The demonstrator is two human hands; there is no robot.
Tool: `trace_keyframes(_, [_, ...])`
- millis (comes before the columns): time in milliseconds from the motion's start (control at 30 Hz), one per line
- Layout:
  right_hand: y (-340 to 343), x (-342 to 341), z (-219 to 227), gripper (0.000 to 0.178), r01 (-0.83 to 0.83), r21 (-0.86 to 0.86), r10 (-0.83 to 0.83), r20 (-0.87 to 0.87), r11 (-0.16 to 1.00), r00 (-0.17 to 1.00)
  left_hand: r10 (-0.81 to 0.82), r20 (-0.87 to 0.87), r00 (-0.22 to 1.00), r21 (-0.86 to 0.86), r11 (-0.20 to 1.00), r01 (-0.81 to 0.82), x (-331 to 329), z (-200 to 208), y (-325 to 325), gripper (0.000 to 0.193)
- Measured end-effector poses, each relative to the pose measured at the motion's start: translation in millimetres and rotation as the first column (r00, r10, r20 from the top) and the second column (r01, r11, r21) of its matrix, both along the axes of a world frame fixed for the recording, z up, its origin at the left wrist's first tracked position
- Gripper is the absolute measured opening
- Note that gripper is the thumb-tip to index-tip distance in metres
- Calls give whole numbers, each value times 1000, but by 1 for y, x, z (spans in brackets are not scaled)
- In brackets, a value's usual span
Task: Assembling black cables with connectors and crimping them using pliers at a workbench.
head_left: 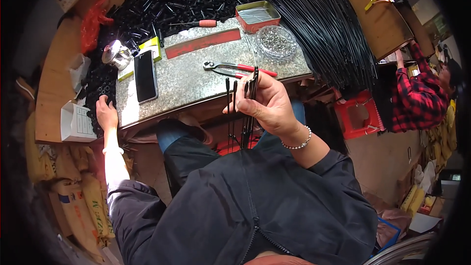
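Note:
My right hand [269,105] is raised over my lap, its thumb and fingers closed around several thin black rods [251,88] with thicker upper ends. The rods hang down in front of my jacket. At the table's left end, my left hand [107,114] reaches to a heap of small black rings [104,88]; its fingers look slightly apart, with their tips at the heap's edge and no held part showing. Red-handled pincers [240,70] lie on the speckled board [189,81] just beyond my right hand. A dark-screened phone [145,77] lies near the board's left end.
Black tubular parts [171,2] cover the far table, with long black rods [319,29] at right. A tin [257,15], a clear dish of small metal pieces [275,42], a red-handled tool [207,23] and a white box [77,122] stand around. Another person [422,93] sits at right.

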State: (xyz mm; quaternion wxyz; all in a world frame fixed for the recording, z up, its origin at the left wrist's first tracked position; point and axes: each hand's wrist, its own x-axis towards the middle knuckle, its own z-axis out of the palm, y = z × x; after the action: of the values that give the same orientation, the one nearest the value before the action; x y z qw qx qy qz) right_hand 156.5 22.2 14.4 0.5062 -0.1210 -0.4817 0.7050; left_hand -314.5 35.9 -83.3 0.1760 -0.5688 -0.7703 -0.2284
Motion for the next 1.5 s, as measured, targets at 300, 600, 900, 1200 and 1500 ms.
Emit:
trace_keyframes(300, [2, -14, -7, 13, -15, 29, 15, 11, 999, 1000, -587, 782, -209, 623, 746, 236, 190, 111, 1, 36])
trace_keyframes(600, [-9, -18, -1, 20, -7, -29, 7, 9, 1000, 1000, -342, 696, -631, 713, 439, 547, 287, 157, 5, 28])
trace_keyframes(900, [-9, -12, -1, 16, -15, -14, 15, -6, 1000, 1000, -282, 709, -646, 695, 433, 574, 292, 156, 12, 42])
trace_keyframes(1200, [-9, -13, 0, 14, 10, -38, -10, 5, 999, 1000, -289, 684, -670, 714, 457, 531, 300, 161, 7, 34])
trace_keyframes(1500, [-13, -12, -1, 12, 56, -49, -54, 32, 997, 998, -238, 649, -723, 732, 454, 508, 301, 164, 3, 27])
